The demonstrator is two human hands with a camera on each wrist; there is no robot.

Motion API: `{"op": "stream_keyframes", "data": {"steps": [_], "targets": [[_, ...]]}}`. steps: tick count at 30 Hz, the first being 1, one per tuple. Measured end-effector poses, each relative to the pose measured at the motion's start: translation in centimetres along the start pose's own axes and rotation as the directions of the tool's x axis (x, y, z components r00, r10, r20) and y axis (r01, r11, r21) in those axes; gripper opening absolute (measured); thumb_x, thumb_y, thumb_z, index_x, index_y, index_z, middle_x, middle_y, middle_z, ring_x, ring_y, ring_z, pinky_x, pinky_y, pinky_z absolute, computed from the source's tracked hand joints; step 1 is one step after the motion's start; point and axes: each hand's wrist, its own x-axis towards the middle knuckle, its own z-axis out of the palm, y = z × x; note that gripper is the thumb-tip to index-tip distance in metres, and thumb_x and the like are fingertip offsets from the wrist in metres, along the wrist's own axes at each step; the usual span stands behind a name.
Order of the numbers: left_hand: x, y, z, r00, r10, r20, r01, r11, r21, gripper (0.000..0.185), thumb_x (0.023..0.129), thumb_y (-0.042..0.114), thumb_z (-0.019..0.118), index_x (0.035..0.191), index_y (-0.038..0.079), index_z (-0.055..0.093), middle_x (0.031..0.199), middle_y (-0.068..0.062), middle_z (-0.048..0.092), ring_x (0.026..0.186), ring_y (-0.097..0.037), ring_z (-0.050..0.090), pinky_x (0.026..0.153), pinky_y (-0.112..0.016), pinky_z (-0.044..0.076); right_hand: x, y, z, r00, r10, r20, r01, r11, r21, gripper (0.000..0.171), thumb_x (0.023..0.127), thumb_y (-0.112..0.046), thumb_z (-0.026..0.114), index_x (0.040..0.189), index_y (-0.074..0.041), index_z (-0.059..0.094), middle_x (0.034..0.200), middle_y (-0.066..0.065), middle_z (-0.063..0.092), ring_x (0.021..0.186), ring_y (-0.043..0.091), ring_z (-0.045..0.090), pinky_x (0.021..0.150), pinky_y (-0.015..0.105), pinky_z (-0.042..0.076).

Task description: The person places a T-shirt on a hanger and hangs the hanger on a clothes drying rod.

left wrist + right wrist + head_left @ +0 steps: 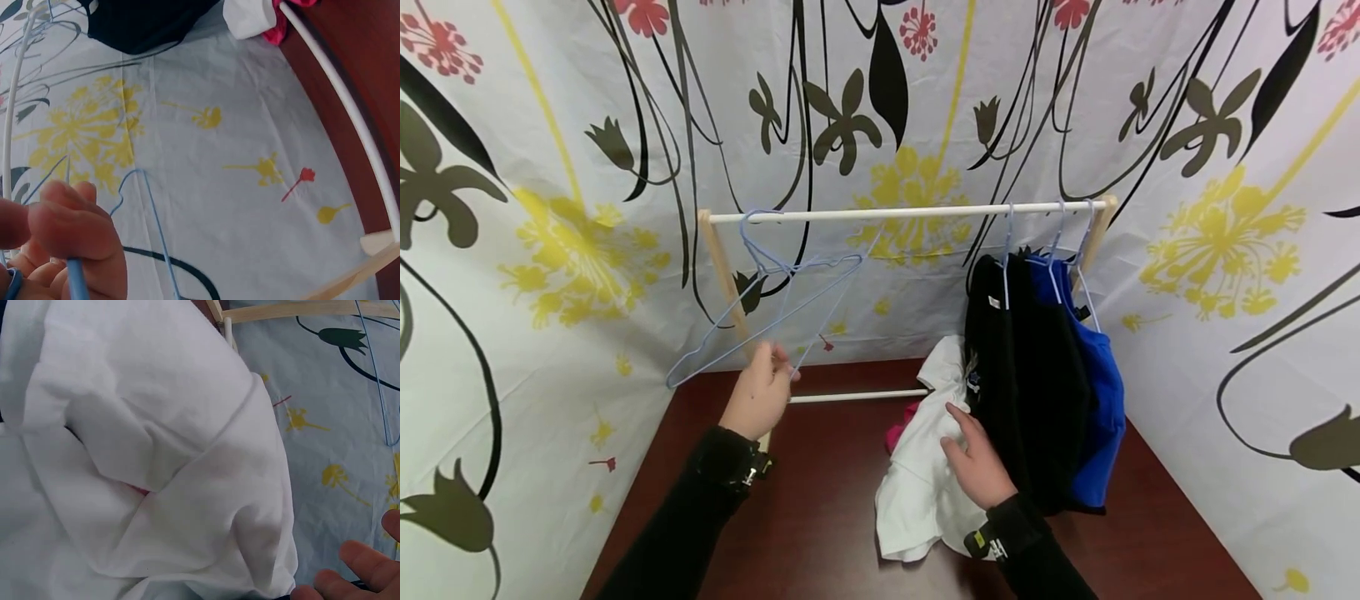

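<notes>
Hanger (76, 278), blue, at left half of rack (887, 213) — pinched by left hand (758, 392); presumably light, springy, best held near hook. Garment (917, 475), white, in front of rack's right half — presumably soft, limp, best lifted by shoulders; nothing gripped by right hand (977, 462) alongside.

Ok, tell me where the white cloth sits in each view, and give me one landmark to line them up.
Head: the white cloth is low, right of centre, beside the black clothes.
Left wrist: only a piece, at the top edge, right of centre.
Right wrist: it fills most of the left and middle.
Shared landmark: the lower white rod.
</notes>
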Motion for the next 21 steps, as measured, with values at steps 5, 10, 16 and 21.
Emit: {"op": "stream_keyframes", "data": {"steps": [5, 10, 16, 21], "targets": [[-1.3, -0.6, 1.8, 0.999, -0.032, 0.027, 0.033, 0.999, -0.017, 0.017, 0.106, 0.013, 0.047, 0.122, 0.010, 0.044, 0.109, -0.013, 0.068, 0.079, -0.023, 0.063, 0.070, -0.038, 0.050, 0.4, -0.5, 0.5, 0.999, -0.038, -0.020, 0.038, 0.999, -0.005, 0.055, 0.103, -0.014, 0.055, 0.156, -0.010, 0.038, 0.155, 0.020, 0.037, 0.144, 0.038, 0.032, 0.112, 0.055, 0.029], [-2.2, -1.4, 3.9, 0.996, -0.056, 0.066, 0.060, 0.997, -0.052, 0.015, 0.104, 0.012, 0.049, 0.119, 0.012, 0.045, 0.098, -0.007, 0.067, 0.073, -0.021, 0.063, 0.068, -0.036, 0.052, 0.9, -0.8, 1.2, 0.997, -0.066, -0.044, 0.065, 0.998, -0.014, 0.056, 0.101, -0.011, 0.058, 0.154, -0.011, 0.041, 0.154, 0.019, 0.041, 0.142, 0.037, 0.036, 0.111, 0.055, 0.031], [-3.4, -2.0, 5.7, 0.991, -0.046, 0.123, 0.054, 0.996, -0.067, 0.013, 0.103, 0.008, 0.047, 0.116, 0.010, 0.046, 0.092, -0.003, 0.067, 0.068, -0.021, 0.062, 0.060, -0.036, 0.052, 1.7, -1.5, 2.2, 0.997, -0.049, -0.058, 0.047, 0.998, -0.030, 0.054, 0.101, -0.012, 0.058, 0.153, -0.008, 0.043, 0.152, 0.019, 0.043, 0.137, 0.039, 0.043, 0.108, 0.054, 0.038], [-4.1, -2.7, 7.0, 0.985, -0.059, 0.160, 0.072, 0.994, -0.082, 0.012, 0.104, 0.010, 0.048, 0.115, 0.011, 0.046, 0.090, -0.003, 0.066, 0.067, -0.022, 0.061, 0.055, -0.037, 0.051, 3.1, -2.5, 3.1, 0.999, -0.049, -0.015, 0.048, 0.997, -0.067, 0.054, 0.100, -0.013, 0.058, 0.150, 0.000, 0.043, 0.151, 0.021, 0.043, 0.137, 0.039, 0.043, 0.109, 0.051, 0.037]]}}
